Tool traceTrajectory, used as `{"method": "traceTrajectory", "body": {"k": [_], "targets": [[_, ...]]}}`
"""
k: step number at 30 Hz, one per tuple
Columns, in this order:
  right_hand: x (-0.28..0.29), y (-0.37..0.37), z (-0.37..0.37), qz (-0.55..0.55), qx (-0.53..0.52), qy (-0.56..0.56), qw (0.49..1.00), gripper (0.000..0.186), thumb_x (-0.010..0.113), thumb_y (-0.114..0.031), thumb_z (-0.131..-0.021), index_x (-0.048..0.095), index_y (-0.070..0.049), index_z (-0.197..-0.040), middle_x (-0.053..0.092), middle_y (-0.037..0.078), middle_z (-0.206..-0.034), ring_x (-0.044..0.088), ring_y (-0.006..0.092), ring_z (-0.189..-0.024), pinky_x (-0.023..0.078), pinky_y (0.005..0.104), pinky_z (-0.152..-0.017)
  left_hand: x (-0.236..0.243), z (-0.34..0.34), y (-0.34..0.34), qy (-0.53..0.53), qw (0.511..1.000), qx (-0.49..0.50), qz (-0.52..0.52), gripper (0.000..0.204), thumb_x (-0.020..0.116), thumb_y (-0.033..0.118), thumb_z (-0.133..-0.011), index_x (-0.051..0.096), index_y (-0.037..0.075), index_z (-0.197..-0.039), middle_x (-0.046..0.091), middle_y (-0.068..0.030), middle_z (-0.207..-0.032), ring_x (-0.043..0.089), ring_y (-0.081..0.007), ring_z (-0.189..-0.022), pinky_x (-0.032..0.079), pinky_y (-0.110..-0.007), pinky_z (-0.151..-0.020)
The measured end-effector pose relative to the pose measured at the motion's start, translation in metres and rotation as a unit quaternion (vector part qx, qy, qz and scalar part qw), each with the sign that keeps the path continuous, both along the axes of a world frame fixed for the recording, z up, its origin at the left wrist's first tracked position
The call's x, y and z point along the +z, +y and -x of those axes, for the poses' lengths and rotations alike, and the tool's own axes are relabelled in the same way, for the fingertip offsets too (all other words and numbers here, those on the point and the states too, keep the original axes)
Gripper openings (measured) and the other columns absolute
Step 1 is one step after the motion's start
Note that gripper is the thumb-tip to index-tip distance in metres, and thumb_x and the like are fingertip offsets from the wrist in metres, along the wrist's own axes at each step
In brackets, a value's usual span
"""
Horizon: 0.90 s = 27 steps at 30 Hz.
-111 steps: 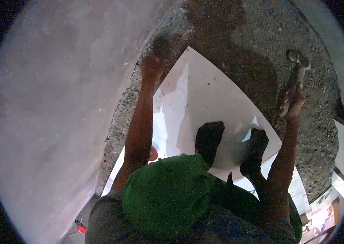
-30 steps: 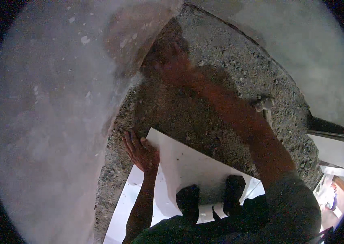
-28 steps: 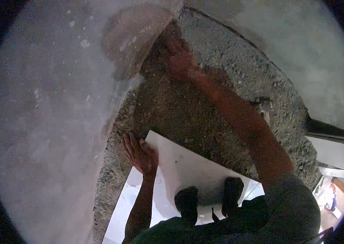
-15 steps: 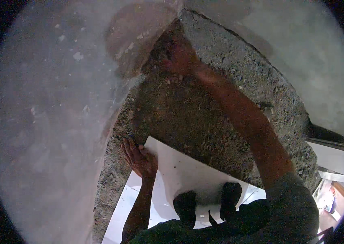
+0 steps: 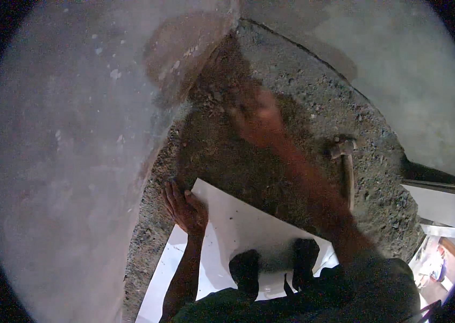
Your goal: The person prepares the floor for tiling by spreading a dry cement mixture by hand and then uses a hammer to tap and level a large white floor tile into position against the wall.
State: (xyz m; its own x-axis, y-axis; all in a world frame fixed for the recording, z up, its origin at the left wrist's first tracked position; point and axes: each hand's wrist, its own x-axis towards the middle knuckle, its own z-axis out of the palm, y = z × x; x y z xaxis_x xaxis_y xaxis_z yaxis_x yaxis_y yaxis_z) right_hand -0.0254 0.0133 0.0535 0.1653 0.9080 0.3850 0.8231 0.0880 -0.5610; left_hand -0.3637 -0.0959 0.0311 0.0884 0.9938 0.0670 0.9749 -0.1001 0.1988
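My left hand (image 5: 185, 211) rests on the left corner of a large white tile (image 5: 254, 223), fingers stretched out past its edge over the gravelly ground. It holds nothing. My right hand (image 5: 260, 119) reaches forward over a dark patch of loose soil (image 5: 219, 142), close to the corner where the walls meet. Motion smears its fingers, so I cannot see their shape or whether anything is in them. Small clods and crumbs lie in the soil just beyond that hand.
A hammer (image 5: 350, 177) with a pale handle lies on the rough grey ground right of my forearm. My dark shoes (image 5: 244, 272) stand on the tile. Plastered walls (image 5: 71, 161) rise at left and far right. White pieces (image 5: 442, 207) lie at the right edge.
My right hand has drawn back from the corner, toward me and slightly right. The hammer, mostly hidden behind my arm before, now shows. My left hand has stayed in place.
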Motion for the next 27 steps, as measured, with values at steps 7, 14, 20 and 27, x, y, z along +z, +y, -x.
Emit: {"method": "traceTrajectory", "body": {"k": [7,14,20,27], "targets": [[-0.003,-0.212,-0.072,0.135,-0.478,-0.13,0.858,0.059,0.066,-0.042,-0.098,0.061,0.001,-0.138,0.056,0.03,-0.137,0.05,0.0514,-0.132,0.038,0.0613,-0.111,-0.009,0.008,-0.007,-0.023,0.999,-0.015,-0.021,0.047,0.047,0.031,-0.107,0.056,0.002,-0.143,0.05,-0.0208,-0.153,0.041,-0.0439,-0.145,0.026,-0.06,-0.122],[0.072,-0.258,-0.093,0.46,-0.404,-0.012,0.79,0.06,0.065,-0.046,-0.096,0.063,0.001,-0.135,0.067,0.029,-0.125,0.065,0.0427,-0.119,0.049,0.0598,-0.1,0.0,0.032,-0.004,-0.178,0.981,-0.002,-0.08,0.042,0.058,0.029,-0.104,0.061,0.004,-0.138,0.065,-0.0203,-0.132,0.06,-0.0378,-0.125,0.045,-0.053,-0.107],[-0.001,-0.314,-0.145,0.247,-0.224,0.643,0.689,0.034,0.061,-0.034,-0.096,0.06,-0.007,-0.118,0.068,0.014,-0.086,0.068,0.0243,-0.072,0.059,0.0417,-0.066,0.101,0.042,-0.013,-0.444,0.875,0.151,0.123,0.042,0.061,0.045,-0.105,0.071,0.008,-0.087,0.053,0.003,-0.064,0.049,-0.0055,-0.058,0.039,-0.027,-0.054],[0.03,-0.27,-0.056,0.025,-0.262,0.815,0.516,0.025,0.051,-0.039,-0.101,0.056,-0.015,-0.105,0.057,0.005,-0.076,0.057,0.0194,-0.061,0.055,0.0365,-0.058,0.101,0.15,-0.158,-0.444,0.834,0.032,0.324,0.044,0.059,0.047,-0.105,0.071,0.006,-0.094,0.065,-0.0036,-0.081,0.059,-0.0115,-0.075,0.047,-0.029,-0.07]]}}
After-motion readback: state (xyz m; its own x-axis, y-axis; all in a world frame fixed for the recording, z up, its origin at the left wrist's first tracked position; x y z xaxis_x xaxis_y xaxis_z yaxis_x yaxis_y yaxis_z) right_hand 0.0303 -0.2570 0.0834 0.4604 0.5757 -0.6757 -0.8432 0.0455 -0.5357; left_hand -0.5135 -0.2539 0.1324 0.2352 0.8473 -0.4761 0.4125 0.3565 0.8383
